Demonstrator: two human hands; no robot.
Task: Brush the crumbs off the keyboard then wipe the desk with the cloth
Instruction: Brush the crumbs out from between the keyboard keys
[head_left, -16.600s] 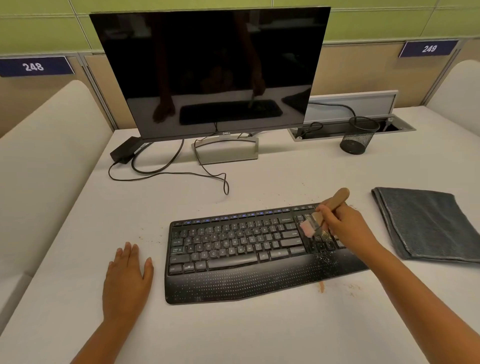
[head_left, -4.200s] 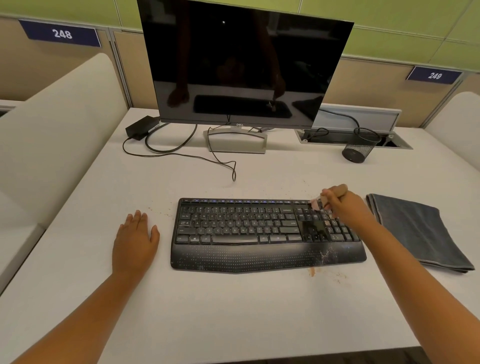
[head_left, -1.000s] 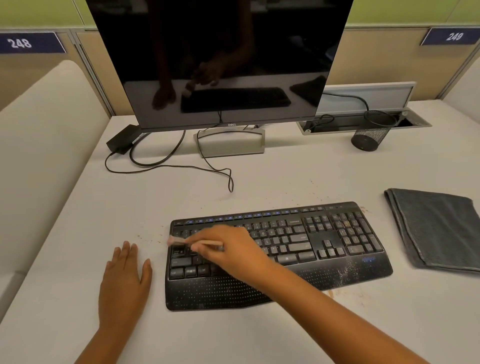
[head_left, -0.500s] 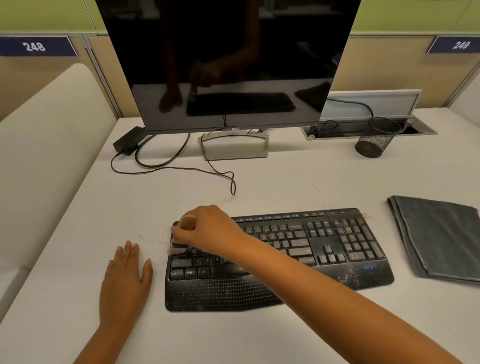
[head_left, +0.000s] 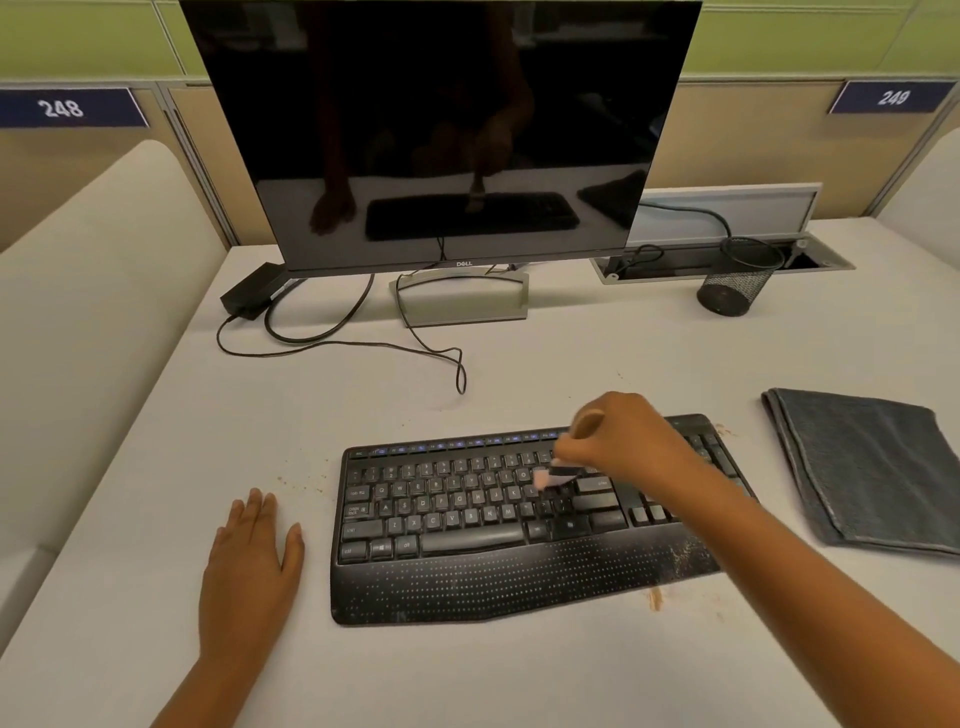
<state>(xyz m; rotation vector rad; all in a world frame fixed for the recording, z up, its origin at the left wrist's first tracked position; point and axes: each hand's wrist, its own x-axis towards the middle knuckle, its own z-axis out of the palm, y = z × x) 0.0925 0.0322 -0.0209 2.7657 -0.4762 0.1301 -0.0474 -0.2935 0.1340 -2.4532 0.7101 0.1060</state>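
Head view: the right hand (head_left: 626, 439) has its grip curled round a small brush (head_left: 558, 470), wooden handle poking above the fist, pink bristles on the keys right of the keyboard (head_left: 467, 519) centre. The left hand (head_left: 248, 564) lies flat, fingers straight, on the desk (head_left: 467, 675) beside it. The folded cloth (head_left: 867, 467) sits well apart, right

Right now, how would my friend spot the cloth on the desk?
Find the big black monitor, then the black keyboard in front of it. Right of the keyboard lies the cloth: dark grey, folded flat, the only soft thing there.
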